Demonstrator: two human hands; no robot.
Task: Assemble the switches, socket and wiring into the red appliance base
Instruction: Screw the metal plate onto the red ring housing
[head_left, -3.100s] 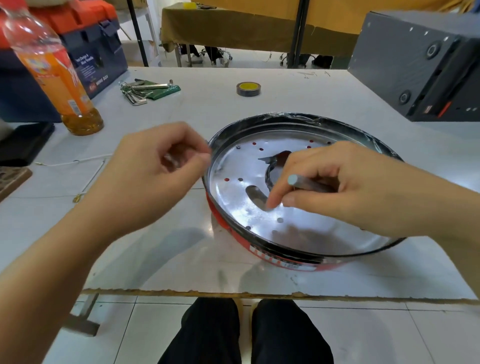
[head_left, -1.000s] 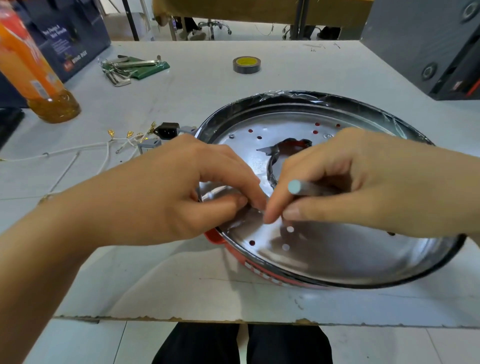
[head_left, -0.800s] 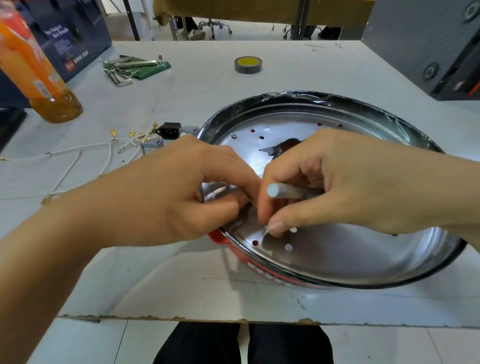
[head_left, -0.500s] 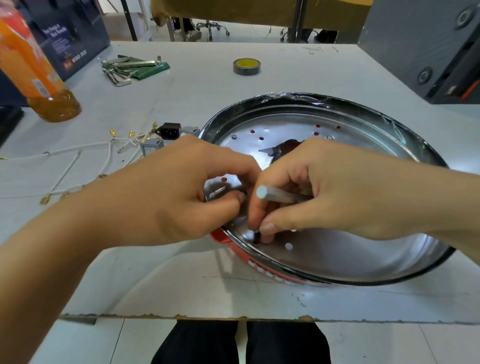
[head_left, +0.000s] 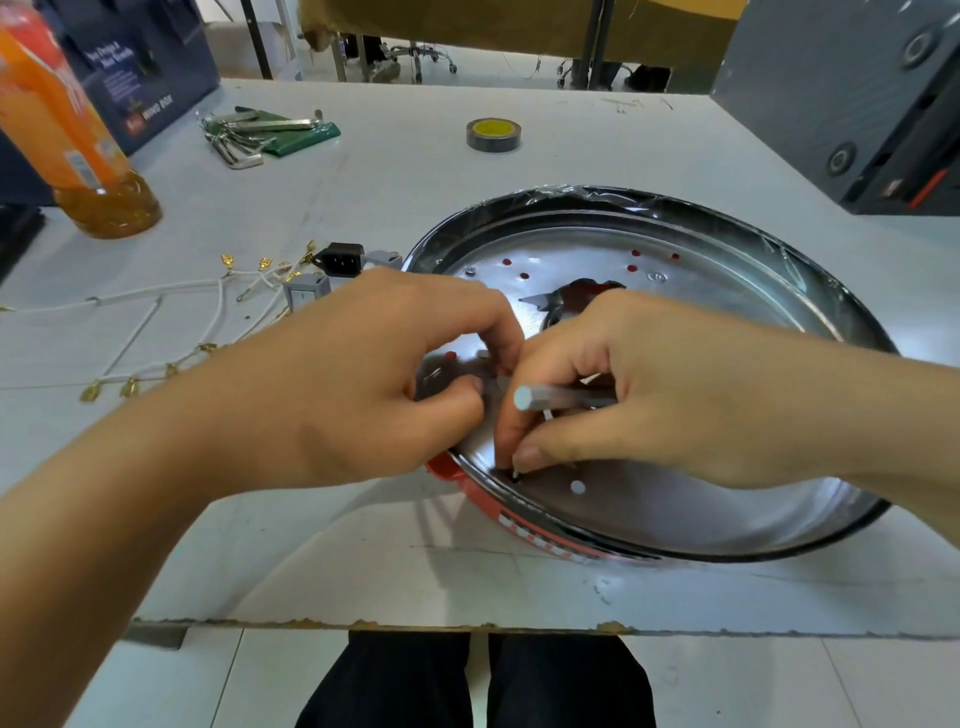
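The round red appliance base (head_left: 540, 538) lies on the table with a shiny metal plate (head_left: 675, 499) inside its black rim. My right hand (head_left: 649, 395) holds a grey hex key (head_left: 550, 399) and pinches a small dark part at a hole near the plate's front left edge. My left hand (head_left: 384, 379) rests over the base's left rim, its fingertips pinched beside the right hand; what they hold is hidden. A black socket (head_left: 340, 258), a grey switch (head_left: 306, 291) and white wires with brass terminals (head_left: 171, 332) lie left of the base.
An orange drink bottle (head_left: 67, 130) stands at the far left. A hex key set on a green holder (head_left: 260, 132) and a tape roll (head_left: 492, 134) lie at the back. A dark grey case (head_left: 857, 93) stands at the back right. The table's front edge (head_left: 467, 626) is close.
My left hand came from the table's left onto the base's rim. My right hand moved down and left to the plate's front left hole, with the hex key still in it.
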